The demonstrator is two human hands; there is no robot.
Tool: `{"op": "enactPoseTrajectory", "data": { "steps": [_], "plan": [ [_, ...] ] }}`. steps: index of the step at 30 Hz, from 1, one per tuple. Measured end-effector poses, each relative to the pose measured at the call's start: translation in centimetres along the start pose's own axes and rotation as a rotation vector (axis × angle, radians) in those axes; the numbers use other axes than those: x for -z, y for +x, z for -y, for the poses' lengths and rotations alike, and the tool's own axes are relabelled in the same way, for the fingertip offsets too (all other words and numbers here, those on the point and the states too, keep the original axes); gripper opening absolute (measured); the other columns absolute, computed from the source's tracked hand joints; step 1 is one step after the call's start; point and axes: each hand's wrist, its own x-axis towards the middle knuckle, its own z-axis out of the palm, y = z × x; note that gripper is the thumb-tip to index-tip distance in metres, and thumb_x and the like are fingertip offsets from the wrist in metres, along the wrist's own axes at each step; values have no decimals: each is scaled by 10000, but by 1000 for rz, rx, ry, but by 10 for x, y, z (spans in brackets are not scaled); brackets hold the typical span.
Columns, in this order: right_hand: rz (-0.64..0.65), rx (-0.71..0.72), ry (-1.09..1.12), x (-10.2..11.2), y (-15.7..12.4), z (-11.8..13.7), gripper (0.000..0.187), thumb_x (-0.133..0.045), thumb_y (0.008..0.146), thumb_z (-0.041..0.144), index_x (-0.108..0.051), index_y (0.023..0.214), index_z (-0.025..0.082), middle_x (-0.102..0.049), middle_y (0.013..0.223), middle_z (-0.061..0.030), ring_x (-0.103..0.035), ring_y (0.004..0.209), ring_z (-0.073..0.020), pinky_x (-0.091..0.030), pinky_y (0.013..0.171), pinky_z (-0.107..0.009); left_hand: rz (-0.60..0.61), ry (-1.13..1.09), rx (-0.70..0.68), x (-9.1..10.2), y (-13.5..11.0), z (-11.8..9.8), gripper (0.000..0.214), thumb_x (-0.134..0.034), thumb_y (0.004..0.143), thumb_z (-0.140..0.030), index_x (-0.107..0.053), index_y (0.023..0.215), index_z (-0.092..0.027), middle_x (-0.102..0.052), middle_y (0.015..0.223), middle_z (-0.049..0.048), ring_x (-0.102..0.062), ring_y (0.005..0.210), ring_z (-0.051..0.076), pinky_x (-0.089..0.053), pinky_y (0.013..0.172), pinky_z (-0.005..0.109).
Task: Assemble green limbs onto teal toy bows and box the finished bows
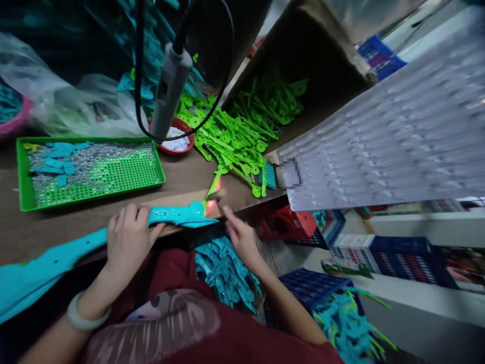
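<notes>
My left hand [129, 237] is wrapped round a long turquoise plastic part [174, 215] that lies along the table's near edge. A bright green plastic piece [209, 202] adjoins the rounded right end of this part, and an orange-red glow falls on it. Beside that end is my right hand [242, 237], its fingers bent inward and its fingertips smeared by motion. Something small and dark shows at those fingertips; I cannot make out what it is. A grey, rod-shaped tool [170, 91] with a black cable hangs above the table.
A green perforated tray [129, 174] holds small metal pieces and turquoise parts. Behind it stand a red bowl [185, 144] of white pieces and a heap of green parts [227, 136] spilling from a box. Turquoise parts [223, 273] are piled below the edge; a ribbed white sheet [390, 116] juts in right.
</notes>
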Motion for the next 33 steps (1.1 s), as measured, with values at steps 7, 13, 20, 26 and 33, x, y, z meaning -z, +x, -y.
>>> {"op": "enactPoseTrajectory", "data": {
  "steps": [7, 13, 20, 26, 33],
  "plan": [
    [-91, 124, -84, -15, -37, 15, 474, -428, 978, 266, -476, 1449, 257, -721, 1033, -88, -673, 786, -186, -575, 772, -336, 18, 31, 19, 2, 1, -4, 357, -574, 918, -444, -626, 1043, -114, -599, 985, 170, -565, 945, 351, -427, 747, 403],
    [-122, 323, -250, -27, -56, 11, 517, -434, 972, 156, -418, 1484, 224, -706, 951, -87, -648, 708, -155, -545, 659, -262, 27, 53, 24, 2, 0, -5, 390, -661, 877, -443, -624, 1062, -102, -602, 988, 159, -572, 962, 351, -444, 757, 405],
    [21, 380, -388, -41, -85, 2, 520, -432, 966, 124, -422, 1479, 208, -652, 776, -44, -607, 605, -149, -516, 554, -242, 27, 50, 41, 2, 0, -7, 406, -673, 873, -423, -617, 1090, -84, -598, 1015, 178, -576, 975, 368, -460, 776, 424],
    [-279, 473, -421, -40, -79, -12, 627, -459, 938, 90, -316, 1531, 235, -695, 893, -90, -665, 724, -190, -558, 629, -291, -11, 4, 51, 0, 0, -8, 377, -706, 852, -392, -619, 1052, -85, -592, 1015, 171, -575, 996, 364, -479, 801, 434],
    [-126, 444, -340, -43, -55, 0, 562, -448, 959, 98, -370, 1506, 202, -720, 962, -115, -670, 732, -158, -549, 644, -245, -101, -151, -9, 2, -12, 4, 511, -720, 844, -379, -585, 1191, -29, -586, 1160, 235, -541, 1134, 392, -458, 949, 521]
  ]
}}
